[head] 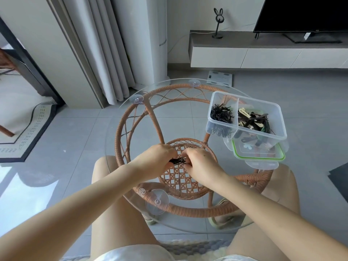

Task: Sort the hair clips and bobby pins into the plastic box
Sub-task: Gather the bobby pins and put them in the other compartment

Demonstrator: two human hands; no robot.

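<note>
A small bunch of black bobby pins (178,160) lies at the middle of the round glass table top (116,140). My left hand (156,157) is closed around its left end. My right hand (201,164) pinches at its right end, fingers curled on the pins. A clear plastic box (278,121) with two compartments stands at the table's far right. Its left compartment holds a pile of black bobby pins (221,113). The right compartment holds black and beige hair clips (251,119).
The box's green-rimmed lid (259,157) lies under and in front of it. The glass rests on a wicker frame (152,117) with suction cups (157,201). My knees sit under the near edge. A TV cabinet (263,51) stands behind.
</note>
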